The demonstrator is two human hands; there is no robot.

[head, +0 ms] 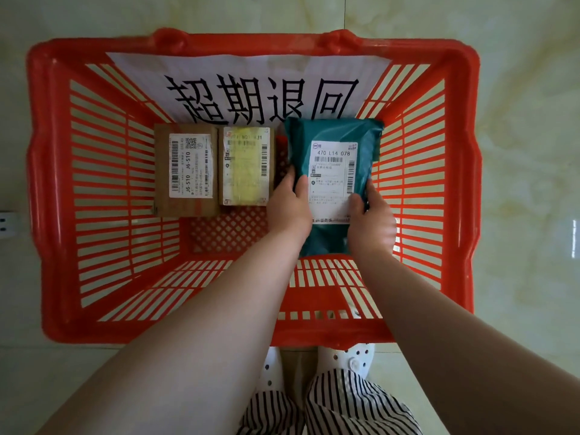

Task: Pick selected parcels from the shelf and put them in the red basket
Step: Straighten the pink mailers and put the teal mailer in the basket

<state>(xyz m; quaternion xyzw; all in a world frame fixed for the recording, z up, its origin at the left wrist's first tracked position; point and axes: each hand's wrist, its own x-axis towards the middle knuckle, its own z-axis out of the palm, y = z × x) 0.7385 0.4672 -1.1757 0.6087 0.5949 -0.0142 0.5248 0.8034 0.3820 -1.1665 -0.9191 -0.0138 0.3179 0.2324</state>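
The red basket (103,189) stands on the floor below me, seen from straight above. Inside it, at the right, a dark green soft parcel (337,136) with a white shipping label is held by both hands. My left hand (290,204) grips its left edge and my right hand (372,219) grips its right edge, both near the parcel's lower half. Two brown cardboard parcels lie flat on the basket floor to the left: one (185,171) with a white label, one (248,166) with a yellowish label.
A white paper sign (251,86) with large black characters leans against the basket's far wall. Pale tiled floor surrounds the basket. A power strip (8,222) shows at the left edge. My striped trousers and white clogs (351,359) are just in front of the basket.
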